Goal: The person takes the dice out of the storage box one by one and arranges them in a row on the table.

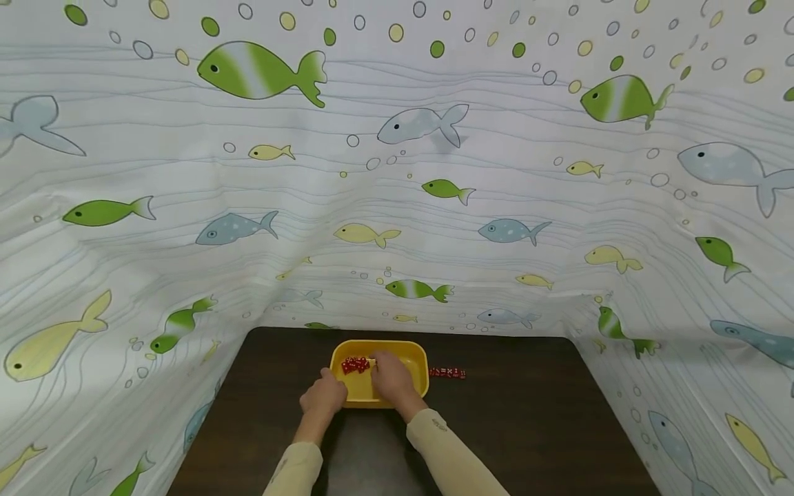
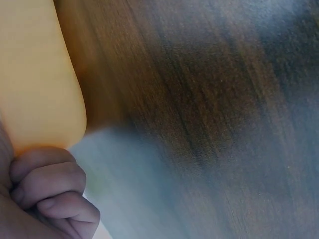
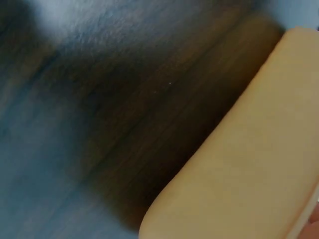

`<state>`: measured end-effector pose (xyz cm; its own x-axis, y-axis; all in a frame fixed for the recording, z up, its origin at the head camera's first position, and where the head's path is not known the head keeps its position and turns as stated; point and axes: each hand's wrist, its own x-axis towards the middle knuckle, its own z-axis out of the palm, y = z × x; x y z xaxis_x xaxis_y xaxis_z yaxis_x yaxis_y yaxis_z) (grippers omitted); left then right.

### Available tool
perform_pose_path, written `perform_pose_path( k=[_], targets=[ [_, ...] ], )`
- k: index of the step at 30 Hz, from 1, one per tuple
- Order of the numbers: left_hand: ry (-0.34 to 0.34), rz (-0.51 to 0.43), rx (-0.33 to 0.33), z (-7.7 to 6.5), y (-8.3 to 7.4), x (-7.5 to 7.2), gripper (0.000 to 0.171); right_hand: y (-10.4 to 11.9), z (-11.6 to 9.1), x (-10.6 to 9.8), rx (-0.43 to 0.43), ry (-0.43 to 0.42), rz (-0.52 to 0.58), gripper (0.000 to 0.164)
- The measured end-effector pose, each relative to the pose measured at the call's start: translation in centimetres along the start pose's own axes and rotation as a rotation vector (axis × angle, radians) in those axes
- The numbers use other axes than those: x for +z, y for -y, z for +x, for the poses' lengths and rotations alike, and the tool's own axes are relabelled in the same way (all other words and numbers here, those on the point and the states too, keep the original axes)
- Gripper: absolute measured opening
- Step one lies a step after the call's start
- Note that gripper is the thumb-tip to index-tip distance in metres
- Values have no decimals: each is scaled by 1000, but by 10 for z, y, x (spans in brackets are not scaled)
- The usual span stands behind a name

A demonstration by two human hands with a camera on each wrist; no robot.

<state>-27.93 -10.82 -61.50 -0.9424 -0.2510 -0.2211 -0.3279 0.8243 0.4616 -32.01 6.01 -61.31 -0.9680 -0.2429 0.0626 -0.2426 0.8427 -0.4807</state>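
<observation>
We're prob. picking red dice (image 1: 354, 365) from yellow tray (image 1: 411, 354), L hand (image 1: 325, 393) gripping it, R hand (image 1: 392, 379) grip can't tell; next prob. needs careful pinch.

Dice (image 1: 355, 365) lie in the tray (image 1: 366, 390), a dice row (image 1: 447, 373) just right.

Before me, a rippled white sheet (image 1: 397, 207) rises behind and to the left and right of the worktop (image 1: 527, 413). I note printed fish (image 1: 440, 187) in green, yellow and grey-blue; 2 large white-banded green fish (image 1: 248, 71) high up; dots (image 1: 437, 49) and rings (image 1: 419, 9) crowd the top. Worktop dark brown, grained, pale sheen on my near side.
</observation>
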Motion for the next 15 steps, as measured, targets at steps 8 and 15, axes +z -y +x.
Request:
perform_pose_path(
  k=[8, 15],
  targets=[
    [10, -1, 6, 3, 3, 4, 55, 6, 8, 10, -1, 10, -97, 26],
    [1, -2, 5, -3, -1, -2, 48, 6, 12, 15, 12, 12, -111, 26]
  ],
)
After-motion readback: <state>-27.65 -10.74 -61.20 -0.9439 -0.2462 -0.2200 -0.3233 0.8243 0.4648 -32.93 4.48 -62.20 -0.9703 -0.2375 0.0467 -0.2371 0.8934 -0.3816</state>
